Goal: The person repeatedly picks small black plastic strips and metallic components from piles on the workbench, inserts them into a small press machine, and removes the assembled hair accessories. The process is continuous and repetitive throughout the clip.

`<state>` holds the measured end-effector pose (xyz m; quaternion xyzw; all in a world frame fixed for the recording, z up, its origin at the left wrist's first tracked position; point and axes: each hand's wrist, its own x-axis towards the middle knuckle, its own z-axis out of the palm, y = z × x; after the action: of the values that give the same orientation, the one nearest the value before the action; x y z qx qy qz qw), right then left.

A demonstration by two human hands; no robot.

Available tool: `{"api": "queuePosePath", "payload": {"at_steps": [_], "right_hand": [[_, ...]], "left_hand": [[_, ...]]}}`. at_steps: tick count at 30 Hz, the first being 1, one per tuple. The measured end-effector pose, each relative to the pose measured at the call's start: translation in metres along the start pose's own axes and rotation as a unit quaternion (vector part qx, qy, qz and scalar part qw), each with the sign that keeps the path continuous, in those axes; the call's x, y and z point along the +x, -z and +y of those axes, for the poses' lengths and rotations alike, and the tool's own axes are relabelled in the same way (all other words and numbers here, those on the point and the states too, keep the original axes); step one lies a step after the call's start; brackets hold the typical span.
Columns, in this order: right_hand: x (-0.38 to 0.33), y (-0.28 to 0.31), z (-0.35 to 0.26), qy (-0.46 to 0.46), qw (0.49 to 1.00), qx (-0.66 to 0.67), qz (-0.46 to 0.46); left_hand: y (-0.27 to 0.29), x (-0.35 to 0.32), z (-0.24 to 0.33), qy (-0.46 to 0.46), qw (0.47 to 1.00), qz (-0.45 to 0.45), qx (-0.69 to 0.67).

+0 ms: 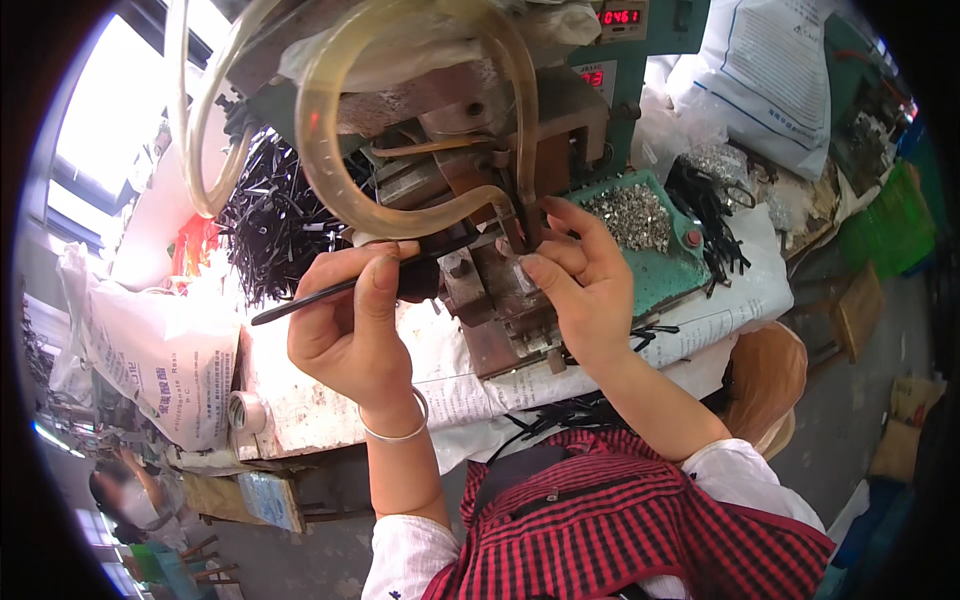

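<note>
Paper-covered workbench [330,400] lay just beyond a red checked apron [620,530], carrying a rusty metal press [500,290] at its middle. Left hand [350,320] was closed in a pinch on a thin black strip [300,300], which ran out leftward from between thumb and fingers, while right hand [580,290] had its fingertips pressed together against the press's steel block, whatever they held being hidden. Farther back lay a green tray [665,275] of small silver parts [625,215], a heap of black strips [275,215] and looping clear hoses [330,190].
</note>
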<state>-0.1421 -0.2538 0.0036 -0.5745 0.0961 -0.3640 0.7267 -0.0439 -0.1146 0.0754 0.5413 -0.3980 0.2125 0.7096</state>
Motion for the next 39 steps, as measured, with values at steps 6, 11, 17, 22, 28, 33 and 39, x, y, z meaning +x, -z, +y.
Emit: {"api": "queuePosePath", "payload": {"at_steps": [6,11,17,22,28,33,39], "right_hand": [[0.024,0.022,-0.014,-0.078,0.99,-0.061,-0.098],[0.007,0.013,0.005,-0.026,0.996,0.079,-0.019],[0.001,0.004,-0.024,-0.046,0.995,0.066,-0.052],[0.006,0.016,-0.06,-0.067,0.977,-0.112,-0.167],[0.017,0.014,-0.041,0.041,0.966,-0.238,-0.094],[0.013,0.022,-0.024,0.035,0.973,-0.213,-0.085],[0.012,0.02,-0.006,-0.024,0.993,-0.089,-0.079]], "left_hand": [[0.0,-0.001,0.004,0.035,0.999,0.014,-0.019],[-0.002,0.003,0.007,0.042,0.999,-0.006,-0.008],[-0.002,-0.002,0.01,0.036,0.999,-0.01,0.014],[0.009,-0.054,0.006,-0.094,0.974,-0.136,0.156],[-0.001,-0.053,0.014,-0.115,0.979,-0.103,0.132],[0.015,-0.012,0.04,0.007,1.0,-0.007,0.013],[0.016,-0.01,0.041,0.0,0.998,-0.05,0.025]]}}
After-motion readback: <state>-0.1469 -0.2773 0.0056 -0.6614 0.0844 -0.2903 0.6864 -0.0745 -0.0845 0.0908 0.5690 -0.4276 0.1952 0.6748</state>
